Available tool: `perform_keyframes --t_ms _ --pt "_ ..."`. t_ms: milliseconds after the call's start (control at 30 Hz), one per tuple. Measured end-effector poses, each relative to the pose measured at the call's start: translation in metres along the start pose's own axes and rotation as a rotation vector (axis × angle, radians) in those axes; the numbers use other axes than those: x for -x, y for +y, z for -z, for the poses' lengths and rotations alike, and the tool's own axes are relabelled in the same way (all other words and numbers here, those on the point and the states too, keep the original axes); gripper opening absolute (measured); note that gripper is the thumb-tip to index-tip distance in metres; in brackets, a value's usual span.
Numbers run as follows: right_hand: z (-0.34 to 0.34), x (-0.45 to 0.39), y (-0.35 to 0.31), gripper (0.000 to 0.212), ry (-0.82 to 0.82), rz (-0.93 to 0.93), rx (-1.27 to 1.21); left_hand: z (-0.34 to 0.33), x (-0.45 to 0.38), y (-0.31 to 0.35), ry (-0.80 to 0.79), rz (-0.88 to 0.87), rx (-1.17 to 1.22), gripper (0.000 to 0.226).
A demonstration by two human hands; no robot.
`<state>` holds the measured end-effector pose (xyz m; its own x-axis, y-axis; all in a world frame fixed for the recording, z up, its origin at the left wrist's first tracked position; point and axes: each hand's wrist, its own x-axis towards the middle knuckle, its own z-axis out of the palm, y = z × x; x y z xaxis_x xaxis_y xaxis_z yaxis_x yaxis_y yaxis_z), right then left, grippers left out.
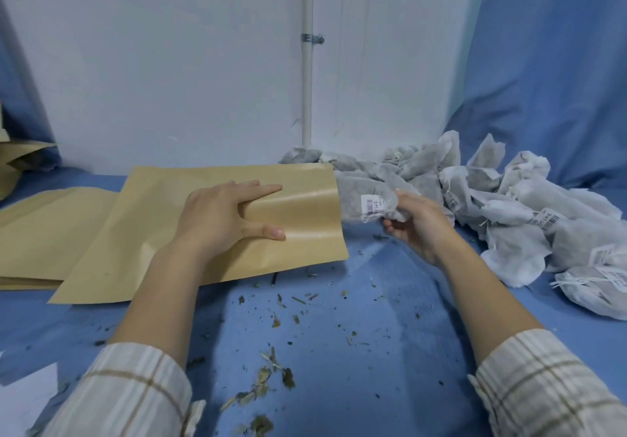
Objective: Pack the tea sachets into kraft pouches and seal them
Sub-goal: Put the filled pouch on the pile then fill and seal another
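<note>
one flat tan kraft paper pouch (217, 226) gripped at its mouth by left hand (220, 216) fingers; right hand (417, 222) fingers pinch one white mesh tea sachet (366, 204) half inside it

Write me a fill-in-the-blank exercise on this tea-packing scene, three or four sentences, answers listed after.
1. The left hand holds open the mouth of a kraft ____.
2. The right hand grips a white tea sachet that bears a small ____ label.
3. The pile of loose sachets lies to the ____ of the held sachet.
4. Dry herb crumbs lie scattered on the ____ cloth between the two forearms.

Missing words: pouch; barcode; right; blue
</note>
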<state>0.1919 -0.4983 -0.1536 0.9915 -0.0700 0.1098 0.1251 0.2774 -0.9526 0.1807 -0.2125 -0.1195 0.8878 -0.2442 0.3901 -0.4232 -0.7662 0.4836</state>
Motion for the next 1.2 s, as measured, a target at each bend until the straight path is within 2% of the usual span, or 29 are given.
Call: perform_keyframes --t_ms 167,333,400,567,667,800,867,900,933,967,1033,1067,1100,1133,1200 --pt "-0.024 0.004 0.000 0.018 -0.183 -0.066 0.127 -0.002 -0.002 0.009 0.045 -0.038 0.095 0.084" --pt "-0.034 0.005 -0.005 0.017 -0.008 0.073 0.459 0.000 -0.001 0.014 0.084 -0.035 0.149 0.076" --pt "-0.032 0.007 -0.008 0.016 0.012 0.133 0.571 0.000 -0.001 0.013 0.084 -0.030 0.146 0.077" --pt "-0.050 0.012 -0.016 0.019 -0.228 0.136 0.633 -0.007 -0.002 0.023 0.017 -0.088 0.085 0.082" --pt "-0.057 0.015 -0.019 0.024 -0.315 0.027 0.669 -0.009 -0.002 0.026 -0.005 -0.106 0.107 0.079" --pt "-0.055 0.016 -0.013 0.020 -0.349 -0.252 0.388 -0.014 -0.002 0.029 -0.031 -0.134 0.146 0.079" --pt "-0.057 0.018 -0.012 0.017 -0.373 -0.288 0.329 -0.015 -0.002 0.029 -0.049 -0.129 0.135 0.080" --pt "-0.058 0.017 -0.012 0.017 -0.370 -0.237 0.402 -0.015 -0.001 0.028 -0.052 -0.122 0.107 0.081" --pt "-0.058 0.015 -0.013 0.018 -0.316 -0.123 0.503 -0.014 -0.002 0.026 -0.049 -0.113 0.063 0.083" --pt "-0.057 0.011 -0.012 0.019 -0.191 0.021 0.577 -0.013 -0.001 0.024 -0.038 -0.098 0.012 0.085" --pt "-0.044 0.003 -0.010 0.021 0.188 0.226 0.634 -0.011 -0.001 0.020 0.002 -0.059 -0.054 0.087" --pt "-0.034 -0.002 -0.007 0.021 0.374 0.282 0.722 -0.011 -0.001 0.019 0.019 -0.049 -0.064 0.087" --pt "-0.022 -0.004 -0.003 0.024 0.493 0.271 0.911 -0.011 -0.001 0.019 0.026 -0.045 -0.072 0.088" --pt "-0.010 -0.007 0.003 0.027 0.520 0.197 1.127 -0.011 -0.002 0.019 0.022 -0.044 -0.082 0.089" --pt "0.006 -0.010 0.013 0.031 0.413 0.018 1.381 -0.013 -0.003 0.019 0.000 -0.042 -0.103 0.091"
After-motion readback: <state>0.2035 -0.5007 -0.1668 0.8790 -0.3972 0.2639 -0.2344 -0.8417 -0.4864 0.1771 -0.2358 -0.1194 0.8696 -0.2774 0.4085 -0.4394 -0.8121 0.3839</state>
